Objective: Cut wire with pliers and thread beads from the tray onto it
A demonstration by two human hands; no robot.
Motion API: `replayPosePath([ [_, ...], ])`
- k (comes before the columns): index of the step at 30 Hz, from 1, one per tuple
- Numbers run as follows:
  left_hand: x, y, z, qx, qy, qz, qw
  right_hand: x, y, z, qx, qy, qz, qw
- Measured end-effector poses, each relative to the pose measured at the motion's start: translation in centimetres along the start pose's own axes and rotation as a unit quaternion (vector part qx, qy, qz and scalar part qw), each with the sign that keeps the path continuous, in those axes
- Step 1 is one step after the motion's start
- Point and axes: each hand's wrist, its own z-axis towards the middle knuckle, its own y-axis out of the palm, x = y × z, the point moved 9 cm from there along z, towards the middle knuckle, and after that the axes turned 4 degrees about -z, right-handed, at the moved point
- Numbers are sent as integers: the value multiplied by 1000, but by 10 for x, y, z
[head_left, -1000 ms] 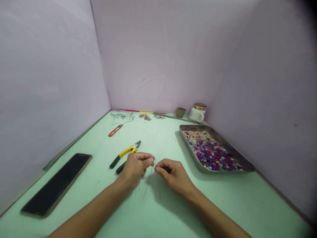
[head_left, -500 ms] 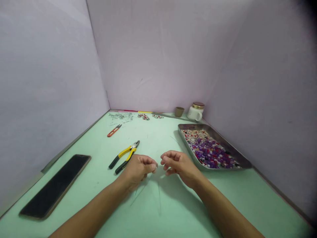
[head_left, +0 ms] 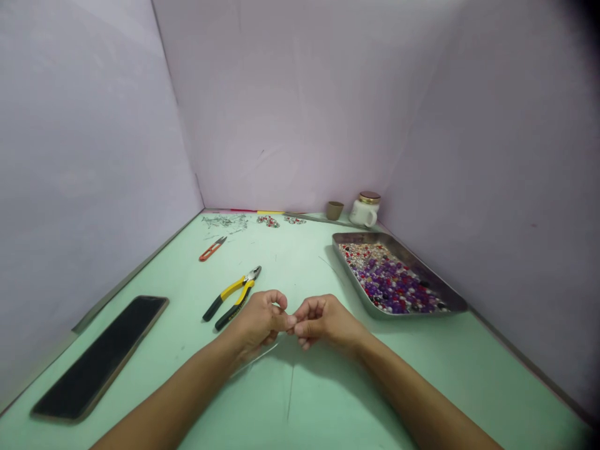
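Over the middle of the table, my left hand (head_left: 263,322) is closed in a pinch on a thin wire (head_left: 255,359), whose strands hang below the fingers. My right hand (head_left: 325,322) is pinched too, its fingertips meeting those of the left at the wire. Whatever small piece sits between the fingertips is hidden. Beside my left hand lie combination pliers (head_left: 237,295) with yellow and black handles, jaws pointing away. To the right of my right hand stands a metal tray (head_left: 349,269) holding many purple, red, white and black beads (head_left: 394,284).
A phone (head_left: 100,359) lies at the left. Orange thread snips (head_left: 213,249) rest behind the pliers. Farther back are a heap of wire bits (head_left: 225,222), beaded pieces (head_left: 269,221), a small brown cup (head_left: 334,210) and a white lidded mug (head_left: 365,209). Walls close three sides.
My right hand has moved left, and its fingers have closed in a pinch against my left fingertips. The hanging wire strands have shifted. The view has tilted slightly.
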Motion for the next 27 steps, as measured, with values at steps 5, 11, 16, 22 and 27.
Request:
replayPosePath([
  [5, 12, -2, 4, -21, 31, 72, 997, -1, -6, 0, 41, -5, -5, 999],
  [11, 43, -26, 0, 50, 111, 258, 958, -7, -16, -1, 112, -32, 28, 993],
  [16, 55, -40, -2, 82, 134, 312, 937, -6, -26, -1, 142, -47, 70, 986],
  [22, 80, -88, -20, 286, 183, 241, 909, -10, -60, -6, 246, -103, 176, 948],
  [27, 88, -55, -40, 276, 276, 245, 887, -8, -66, -9, 316, -160, 250, 901],
])
